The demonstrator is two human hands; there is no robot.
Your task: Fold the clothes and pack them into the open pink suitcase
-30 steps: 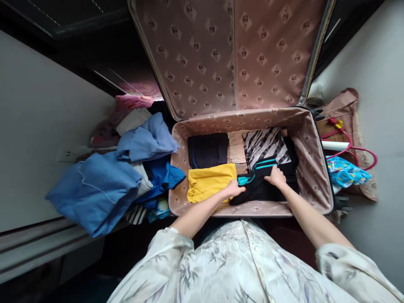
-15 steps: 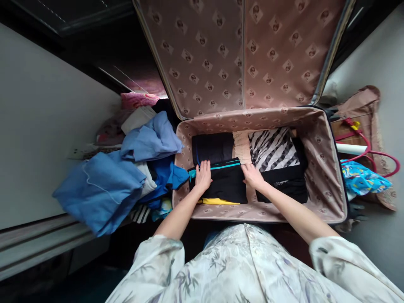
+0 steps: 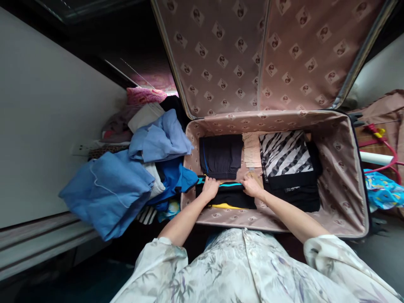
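head view: the left hand [image 3: 210,188] and the right hand [image 3: 251,187] lie flat, palms down, on the far edge of a folded black garment with a teal stripe [image 3: 227,194]. the hands are set apart from each other, fingers spread, pressing and not clamped on the cloth. the garment sits in the near left corner of the open fabric suitcase with patterned beige lining [image 3: 341,176], on top of a folded yellow garment [image 3: 224,206], of which only a thin near edge shows.

step in hand, as judged: seating and flattening the garment on its stack. the next move likely calls for lifting both palms straight up, so that the fold is not dragged.

orientation: the garment's long axis runs left to right, parallel to the near suitcase wall; the teal stripe follows the far edge.

adjacent items: a folded dark navy garment [image 3: 221,155] just beyond it, a folded zebra-striped garment [image 3: 285,153] to the right, and a loose pile of blue clothes [image 3: 126,181] outside to the left.
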